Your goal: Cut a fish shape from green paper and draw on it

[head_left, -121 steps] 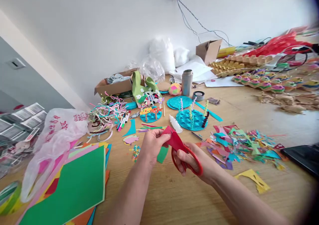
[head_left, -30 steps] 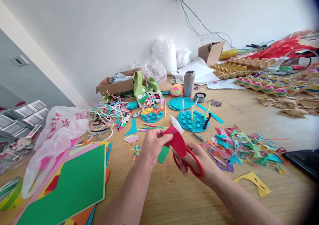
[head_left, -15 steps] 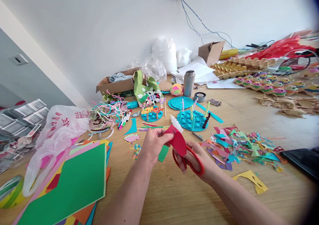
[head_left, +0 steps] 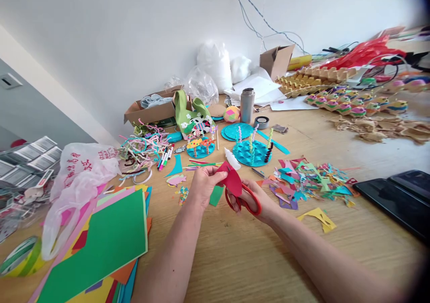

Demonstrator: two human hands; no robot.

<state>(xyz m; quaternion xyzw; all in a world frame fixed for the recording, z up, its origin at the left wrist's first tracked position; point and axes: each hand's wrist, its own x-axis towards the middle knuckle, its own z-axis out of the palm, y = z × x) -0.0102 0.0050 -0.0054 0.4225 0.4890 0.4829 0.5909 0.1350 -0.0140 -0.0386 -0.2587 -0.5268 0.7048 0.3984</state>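
Observation:
A piece of red paper [head_left: 232,183] with a curved edge is pinched between the thumb and fingers of my left hand [head_left: 206,184]. My right hand [head_left: 253,199] grips the red-handled scissors [head_left: 254,203], fingers through the loops. The scissors' blades are mostly hidden behind the red paper. Just beyond the paper lies a white glue bottle [head_left: 232,159]. Below my left hand a green paper piece [head_left: 216,195] rests on the table. To the left are a pink paper fish [head_left: 176,180] and a small heap of tiny coloured bits [head_left: 183,195].
Coloured paper scraps [head_left: 312,182] are heaped on the right, near a black phone-like device [head_left: 389,204]. Green card sheets [head_left: 101,245] are stacked at left. Blue egg-tray discs [head_left: 251,154] with pipe cleaners, a metal flask [head_left: 247,106] and pipe cleaners [head_left: 144,148] stand farther back.
The view has shifted, so most things appear lower on the left and farther left on the right. Both hands still hold the red paper and scissors; the paper has turned slightly.

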